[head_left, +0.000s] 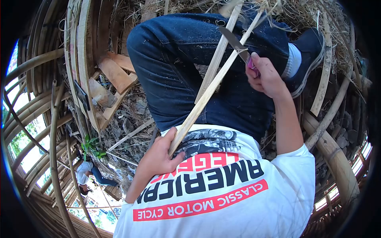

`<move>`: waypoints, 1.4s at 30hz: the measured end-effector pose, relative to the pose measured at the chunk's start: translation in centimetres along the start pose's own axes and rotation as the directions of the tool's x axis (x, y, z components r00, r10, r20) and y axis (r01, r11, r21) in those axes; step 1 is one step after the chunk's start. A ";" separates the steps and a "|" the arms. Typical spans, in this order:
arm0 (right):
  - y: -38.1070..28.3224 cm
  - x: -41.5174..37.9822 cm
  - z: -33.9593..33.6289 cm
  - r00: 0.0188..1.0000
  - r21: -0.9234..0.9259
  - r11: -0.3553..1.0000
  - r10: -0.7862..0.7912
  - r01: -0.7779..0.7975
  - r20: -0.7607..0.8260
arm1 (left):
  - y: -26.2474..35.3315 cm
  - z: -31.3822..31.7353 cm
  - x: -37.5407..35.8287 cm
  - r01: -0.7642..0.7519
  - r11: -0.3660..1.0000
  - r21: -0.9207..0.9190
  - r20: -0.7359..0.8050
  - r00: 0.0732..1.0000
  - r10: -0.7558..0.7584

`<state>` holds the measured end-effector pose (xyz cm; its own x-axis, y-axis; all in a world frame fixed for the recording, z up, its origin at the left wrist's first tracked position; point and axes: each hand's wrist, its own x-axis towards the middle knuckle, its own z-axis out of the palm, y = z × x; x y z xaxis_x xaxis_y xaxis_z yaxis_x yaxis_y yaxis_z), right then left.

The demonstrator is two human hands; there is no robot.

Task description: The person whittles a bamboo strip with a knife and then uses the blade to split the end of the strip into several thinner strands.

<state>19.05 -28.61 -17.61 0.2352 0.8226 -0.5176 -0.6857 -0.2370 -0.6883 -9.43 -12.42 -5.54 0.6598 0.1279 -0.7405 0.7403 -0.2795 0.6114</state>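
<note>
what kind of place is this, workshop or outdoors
Probably an open-air bamboo craft spot, not an indoor shop: bent bamboo poles ring the person, wood offcuts and dry straw litter the ground, and the hands work a bamboo strip with a knife.

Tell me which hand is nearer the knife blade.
Right. The right hand grips the knife by its handle, just below the blade. The left hand holds the bamboo strip's lower end, far down from it.

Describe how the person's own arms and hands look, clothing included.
Both arms are bare from elbow to fingertips; no gloves, watch or rings are visible on the left hand or right hand. Short white sleeves belong to a white T-shirt printed with black and red lettering.
</note>
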 end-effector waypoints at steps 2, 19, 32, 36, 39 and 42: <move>-0.2 -0.3 0.7 0.971 -0.337 0.930 -0.204 0.151 -0.128 | -0.1 0.0 0.1 0.021 1.000 -0.017 0.006 1.000 -0.020; -0.3 -0.3 0.6 0.903 -0.553 0.774 -0.421 0.309 -0.084 | -0.4 0.0 -0.1 -0.002 1.000 0.005 -0.006 1.000 0.002; -0.5 0.3 -0.3 0.969 0.199 0.955 0.191 -0.220 0.156 | -0.2 0.1 0.0 0.000 1.000 -0.022 -0.001 1.000 0.000; 0.5 0.5 0.8 0.977 -0.327 0.928 -0.207 0.181 -0.046 | 0.0 -0.1 0.0 0.020 0.999 -0.027 0.002 1.000 -0.020; -0.5 -0.5 0.1 0.982 -0.360 0.918 -0.185 0.166 -0.021 | -0.2 0.0 0.0 0.028 1.000 0.010 0.015 0.999 -0.028; -1.1 -0.7 -0.5 0.987 -0.081 0.990 0.126 -0.118 0.098 | 0.2 0.1 0.0 0.055 0.998 0.009 0.039 0.998 -0.056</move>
<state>19.98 -29.15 -16.73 0.0789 0.8328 -0.5479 -0.6506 -0.3734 -0.6613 -9.33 -12.57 -5.44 0.6121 0.1061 -0.7836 0.7745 -0.2803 0.5670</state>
